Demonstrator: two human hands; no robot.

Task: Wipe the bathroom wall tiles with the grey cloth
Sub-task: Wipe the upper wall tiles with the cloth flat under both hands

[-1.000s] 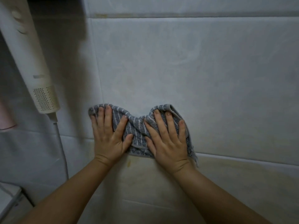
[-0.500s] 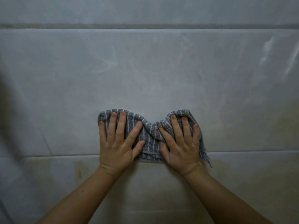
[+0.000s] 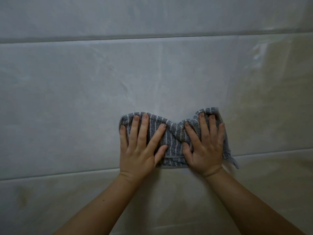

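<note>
A grey cloth [image 3: 174, 141] with thin white stripes is pressed flat against the pale wall tiles [image 3: 84, 99], bunched in the middle. My left hand [image 3: 140, 146] lies spread on its left half, fingers pointing up. My right hand [image 3: 205, 145] covers its right half the same way, its fingertips curled over the cloth's top edge. A frayed corner of the cloth hangs out to the right of my right wrist. The cloth's lower edge sits just above a horizontal grout line [image 3: 59, 173].
Large grey-white tiles fill the whole view, with a second horizontal grout line [image 3: 101, 38] higher up. The lower tile [image 3: 50, 200] shows yellowish stains. Bright reflections [image 3: 259, 53] glint on the wall at the upper right.
Both hands and the cloth have slid to the right along the wall. The white device and its cord at the left have left the view.
</note>
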